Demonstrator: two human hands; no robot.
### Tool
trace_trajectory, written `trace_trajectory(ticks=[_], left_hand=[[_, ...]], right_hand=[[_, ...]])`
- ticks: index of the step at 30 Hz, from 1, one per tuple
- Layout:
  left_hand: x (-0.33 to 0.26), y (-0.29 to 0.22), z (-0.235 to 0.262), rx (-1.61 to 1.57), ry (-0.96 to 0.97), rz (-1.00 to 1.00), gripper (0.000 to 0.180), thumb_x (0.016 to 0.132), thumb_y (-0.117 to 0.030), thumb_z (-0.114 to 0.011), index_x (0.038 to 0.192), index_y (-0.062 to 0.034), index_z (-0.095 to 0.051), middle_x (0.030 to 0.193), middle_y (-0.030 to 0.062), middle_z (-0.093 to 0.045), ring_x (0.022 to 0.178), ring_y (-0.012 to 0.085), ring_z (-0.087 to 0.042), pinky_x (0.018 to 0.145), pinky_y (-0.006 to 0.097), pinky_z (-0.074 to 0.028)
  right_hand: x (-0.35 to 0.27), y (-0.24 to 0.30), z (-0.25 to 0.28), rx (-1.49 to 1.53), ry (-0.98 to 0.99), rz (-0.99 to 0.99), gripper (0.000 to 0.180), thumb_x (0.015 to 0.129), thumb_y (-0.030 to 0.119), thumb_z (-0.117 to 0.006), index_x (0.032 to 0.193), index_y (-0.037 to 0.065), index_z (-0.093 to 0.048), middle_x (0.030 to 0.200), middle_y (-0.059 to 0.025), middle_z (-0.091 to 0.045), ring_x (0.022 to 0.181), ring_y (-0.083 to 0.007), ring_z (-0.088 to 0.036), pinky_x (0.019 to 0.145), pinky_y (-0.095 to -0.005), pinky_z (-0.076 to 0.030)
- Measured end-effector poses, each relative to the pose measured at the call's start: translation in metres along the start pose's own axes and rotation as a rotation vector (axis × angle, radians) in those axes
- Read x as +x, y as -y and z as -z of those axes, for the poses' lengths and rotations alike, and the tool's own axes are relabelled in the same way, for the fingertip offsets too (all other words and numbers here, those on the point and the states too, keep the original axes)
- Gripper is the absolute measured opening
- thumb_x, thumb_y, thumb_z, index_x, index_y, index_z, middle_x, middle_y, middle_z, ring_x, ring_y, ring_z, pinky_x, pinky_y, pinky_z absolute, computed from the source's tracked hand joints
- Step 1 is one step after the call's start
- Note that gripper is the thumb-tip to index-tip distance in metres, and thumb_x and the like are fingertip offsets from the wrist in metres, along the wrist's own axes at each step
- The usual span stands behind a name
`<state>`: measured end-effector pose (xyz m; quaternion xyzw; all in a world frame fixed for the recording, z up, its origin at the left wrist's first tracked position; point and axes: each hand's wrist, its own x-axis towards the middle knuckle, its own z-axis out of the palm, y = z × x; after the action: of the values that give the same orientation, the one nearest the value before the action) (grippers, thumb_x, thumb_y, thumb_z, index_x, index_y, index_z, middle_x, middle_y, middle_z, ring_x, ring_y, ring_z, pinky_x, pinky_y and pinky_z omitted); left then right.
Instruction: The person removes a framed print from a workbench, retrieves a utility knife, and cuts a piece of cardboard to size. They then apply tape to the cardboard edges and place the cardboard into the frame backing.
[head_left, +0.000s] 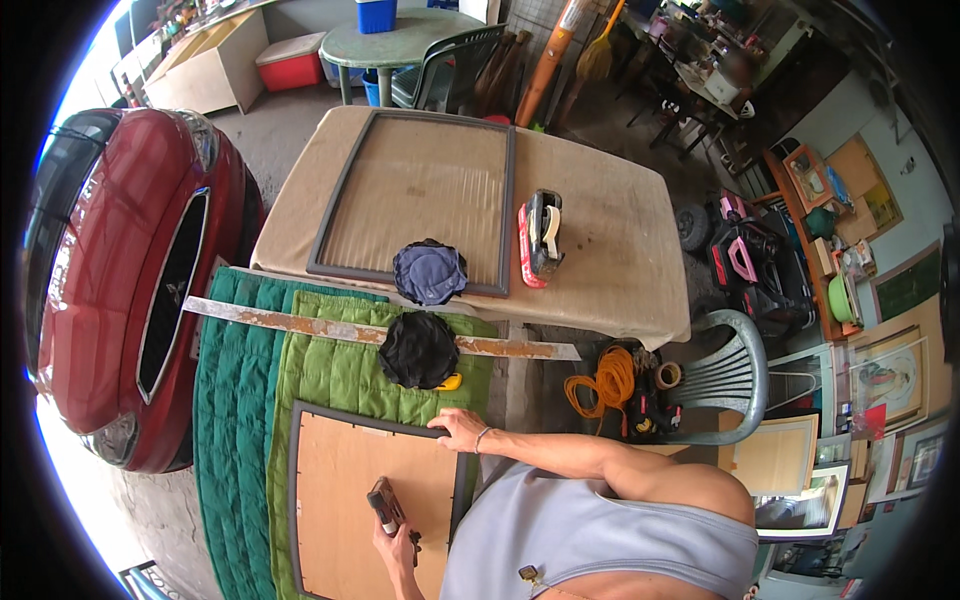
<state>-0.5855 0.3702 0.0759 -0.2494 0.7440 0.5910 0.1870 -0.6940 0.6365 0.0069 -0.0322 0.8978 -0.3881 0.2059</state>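
A dark picture frame (294, 470) lies on the green quilted blanket with its light brown backing board (350, 470) facing up. Small dark tabs show along its inner edge. My left hand (396, 545) is closed round a black and brown staple gun (385, 505), held over the board. At the frame's upper right corner, the fingers of my right hand (462, 430) curl over the rim. A black cloth cap (418, 350) lies just beyond, across a long worn metal straightedge (300, 324). Something small and yellow (450, 382) sticks out beside the cap.
A second dark frame (512, 190), a blue cloth cap (430, 272) and a tape dispenser (541, 238) rest on the cloth-covered table (610, 210). A red car (130, 270) stands at left. To the right are an orange cord (605, 380) and a plastic chair (735, 365).
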Motion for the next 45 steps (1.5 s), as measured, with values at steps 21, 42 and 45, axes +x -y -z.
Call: trace_trajectory(ticks=[21,42,45], left_hand=[[0.006,0.014,0.003,-0.01,0.009,-0.023,0.022,0.076,-0.003,-0.064,0.097,0.0016,-0.06,0.072,0.006,-0.061,0.058,0.014,-0.059,0.05,0.029,-0.048],[0.0,0.004,-0.001,0.041,-0.046,0.01,0.02,0.076,-0.005,-0.065,0.095,0.0007,-0.062,0.073,0.005,-0.062,0.061,0.0129,-0.059,0.054,0.029,-0.049],[0.001,0.008,0.0,0.052,-0.052,-0.002,0.018,0.077,-0.006,-0.064,0.094,0.0007,-0.062,0.074,0.0051,-0.062,0.062,0.0134,-0.059,0.055,0.03,-0.049]], right_hand=[[0.011,-0.025,-0.002,0.071,0.061,0.072,0.042,0.07,0.027,-0.071,0.108,0.008,-0.069,0.091,-0.0066,-0.063,0.087,-0.0254,-0.064,0.075,-0.0392,-0.051],[0.025,-0.03,-0.003,0.077,0.143,0.097,0.043,0.067,0.027,-0.073,0.105,0.007,-0.068,0.09,-0.01,-0.062,0.088,-0.0279,-0.062,0.076,-0.0397,-0.051],[0.026,-0.031,-0.003,0.087,0.151,0.097,0.042,0.067,0.026,-0.073,0.104,0.006,-0.068,0.091,-0.0108,-0.062,0.088,-0.0286,-0.062,0.076,-0.04,-0.051]])
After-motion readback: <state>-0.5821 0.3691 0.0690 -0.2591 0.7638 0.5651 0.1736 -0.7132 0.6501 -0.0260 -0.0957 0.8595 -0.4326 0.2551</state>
